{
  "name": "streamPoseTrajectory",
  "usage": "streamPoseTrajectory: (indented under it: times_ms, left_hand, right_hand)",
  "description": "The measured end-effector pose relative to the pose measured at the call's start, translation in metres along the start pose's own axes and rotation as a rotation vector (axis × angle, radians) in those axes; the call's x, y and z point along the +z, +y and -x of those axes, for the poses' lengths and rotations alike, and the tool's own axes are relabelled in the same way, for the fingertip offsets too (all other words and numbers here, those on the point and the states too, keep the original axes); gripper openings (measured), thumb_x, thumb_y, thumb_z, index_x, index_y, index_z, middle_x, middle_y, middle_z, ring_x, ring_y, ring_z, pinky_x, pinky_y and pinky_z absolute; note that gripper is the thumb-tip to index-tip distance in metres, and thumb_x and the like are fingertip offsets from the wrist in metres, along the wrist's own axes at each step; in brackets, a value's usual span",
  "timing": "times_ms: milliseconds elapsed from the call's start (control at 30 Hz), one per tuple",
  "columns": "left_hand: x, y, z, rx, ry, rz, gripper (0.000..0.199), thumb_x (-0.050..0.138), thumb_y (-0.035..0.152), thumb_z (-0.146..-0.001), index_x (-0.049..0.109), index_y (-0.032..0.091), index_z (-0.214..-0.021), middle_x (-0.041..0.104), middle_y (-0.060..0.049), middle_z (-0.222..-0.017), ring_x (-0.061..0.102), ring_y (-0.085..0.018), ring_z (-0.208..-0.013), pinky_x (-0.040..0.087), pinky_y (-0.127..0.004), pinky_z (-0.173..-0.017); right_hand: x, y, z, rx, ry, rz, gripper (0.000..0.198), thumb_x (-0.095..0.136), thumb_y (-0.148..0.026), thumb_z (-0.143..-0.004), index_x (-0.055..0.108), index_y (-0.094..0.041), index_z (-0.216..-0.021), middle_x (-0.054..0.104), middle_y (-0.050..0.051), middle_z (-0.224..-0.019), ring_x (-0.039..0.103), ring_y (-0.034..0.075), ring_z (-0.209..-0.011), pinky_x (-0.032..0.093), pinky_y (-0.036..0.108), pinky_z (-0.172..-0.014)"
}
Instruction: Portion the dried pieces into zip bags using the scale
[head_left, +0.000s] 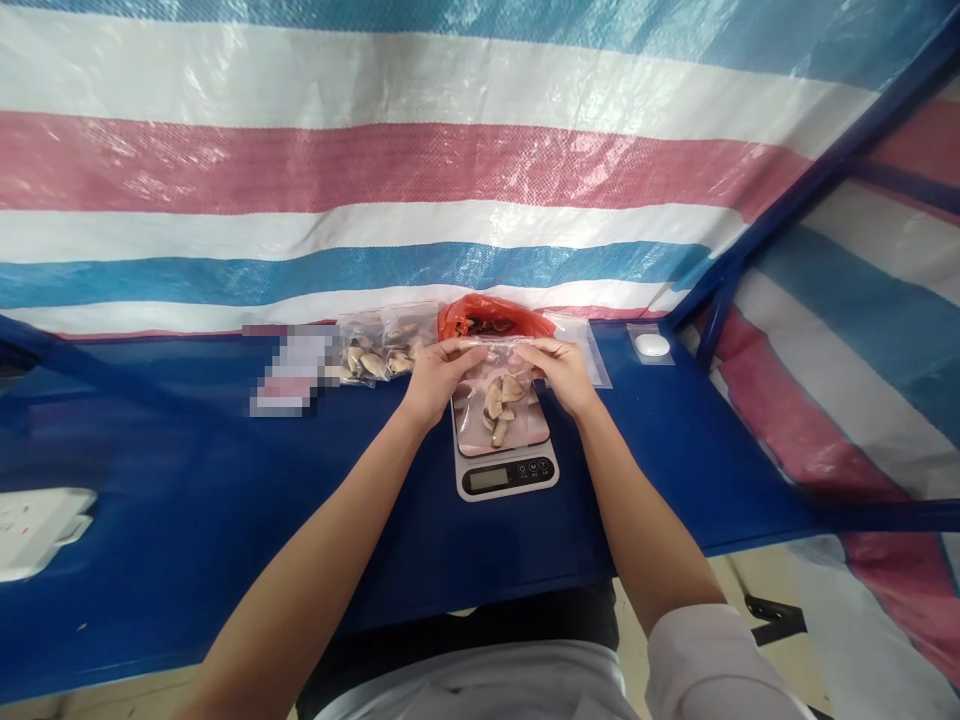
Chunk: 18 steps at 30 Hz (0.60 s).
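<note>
Between my two hands is a clear zip bag holding several beige, dark-edged pieces that look like dried mushrooms. My left hand pinches its top edge on the left, and my right hand pinches the same edge on the right. The bag lies over the platform of a white digital scale, whose grey display and round buttons face me. Whether the bag rests fully on the scale is hard to tell.
Behind my hands sits an open red plastic bag with dark contents. Filled clear bags lie left of it, and a flat clear bag lies right. A white oval object and a white power strip are on the blue table.
</note>
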<state>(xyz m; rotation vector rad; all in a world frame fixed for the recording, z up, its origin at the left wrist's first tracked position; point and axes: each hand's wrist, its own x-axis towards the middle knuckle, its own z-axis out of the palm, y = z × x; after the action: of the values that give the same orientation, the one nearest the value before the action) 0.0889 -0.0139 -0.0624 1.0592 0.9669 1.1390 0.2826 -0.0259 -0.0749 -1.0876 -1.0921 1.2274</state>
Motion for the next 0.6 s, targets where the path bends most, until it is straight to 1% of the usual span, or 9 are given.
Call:
streamPoseTrajectory:
  times_ms: [133,267,400,500,600]
  left_hand:
    - [-0.008,-0.004,0.0,0.055,-0.01,-0.06,0.037,0.093,0.045,-0.06,0.079,0.015,-0.079,0.075,-0.004,-0.073,0.063,-0.013,-0.061,0.048,-0.024,-0.057]
    - [-0.011,-0.008,0.002,0.093,-0.05,-0.014,0.036,0.091,0.047,-0.064,0.08,0.016,-0.08,0.077,-0.006,-0.076,0.067,-0.016,-0.067,0.053,-0.027,-0.067]
    - [-0.015,-0.014,0.004,0.152,-0.036,0.021,0.03,0.089,0.046,-0.069,0.08,0.018,-0.077,0.077,-0.005,-0.074,0.068,-0.016,-0.068,0.054,-0.029,-0.072]
    - [-0.018,-0.017,0.005,0.171,-0.016,0.001,0.029,0.089,0.045,-0.069,0.081,0.019,-0.078,0.077,-0.005,-0.075,0.068,-0.017,-0.068,0.055,-0.03,-0.072]
    - [-0.021,-0.017,0.006,0.16,0.012,0.007,0.029,0.09,0.044,-0.067,0.081,0.018,-0.077,0.076,-0.004,-0.072,0.066,-0.015,-0.066,0.054,-0.028,-0.068]
  right_hand:
    - [0.0,0.003,0.001,0.005,0.01,-0.016,0.035,0.089,-0.05,-0.063,0.08,-0.022,-0.081,0.078,0.003,-0.077,0.074,0.022,-0.072,0.061,0.034,-0.067]
    - [0.003,0.002,0.003,-0.013,0.026,-0.01,0.033,0.088,-0.051,-0.064,0.079,-0.022,-0.078,0.078,0.003,-0.075,0.073,0.02,-0.069,0.061,0.034,-0.065]
    - [0.005,0.0,0.006,-0.026,-0.014,0.048,0.031,0.085,-0.052,-0.069,0.079,-0.021,-0.074,0.078,0.003,-0.075,0.072,0.02,-0.07,0.061,0.034,-0.067]
    - [0.005,0.002,0.007,-0.035,0.008,0.052,0.032,0.085,-0.052,-0.067,0.08,-0.022,-0.076,0.077,0.002,-0.074,0.072,0.02,-0.071,0.061,0.033,-0.067]
    - [0.005,0.004,0.006,-0.044,0.039,0.031,0.033,0.086,-0.053,-0.065,0.079,-0.022,-0.076,0.077,0.002,-0.072,0.071,0.019,-0.068,0.06,0.032,-0.066]
